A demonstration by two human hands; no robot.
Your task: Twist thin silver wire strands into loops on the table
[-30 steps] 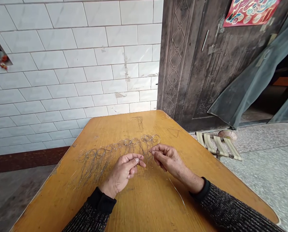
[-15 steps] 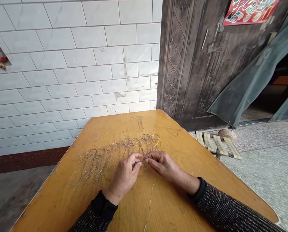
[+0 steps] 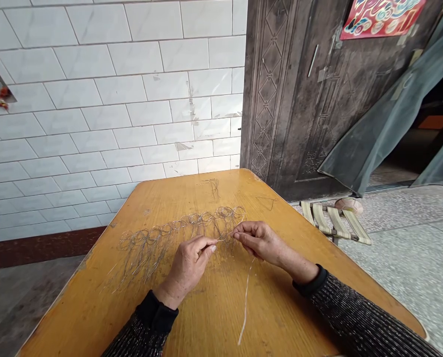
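Observation:
Between my two hands a thin, pale wire-like strand (image 3: 224, 238) is stretched. My left hand (image 3: 189, 265) pinches one end of this stretch between thumb and forefinger. My right hand (image 3: 260, 241) is closed on the strand a little farther right, its fingertips pressed together. Below the right hand a loose tail (image 3: 246, 302) hangs toward the near part of the table. Just beyond my hands lies a row of looped thin wires (image 3: 177, 225), their straight ends fanned toward me. Whether the strand is metal or thread I cannot tell.
The yellow wooden table (image 3: 206, 322) stands against a white tiled wall (image 3: 150, 116). Several loose strands (image 3: 214, 186) lie near its far edge, and a bent wire (image 3: 266, 202) at the right. A strap stool (image 3: 335, 221) stands beside the table, near a dark carved door (image 3: 281, 99).
My right hand has moved right and slightly up, away from my left, so the strand now shows between them. The hanging tail has shifted right, and its lower end has come into view.

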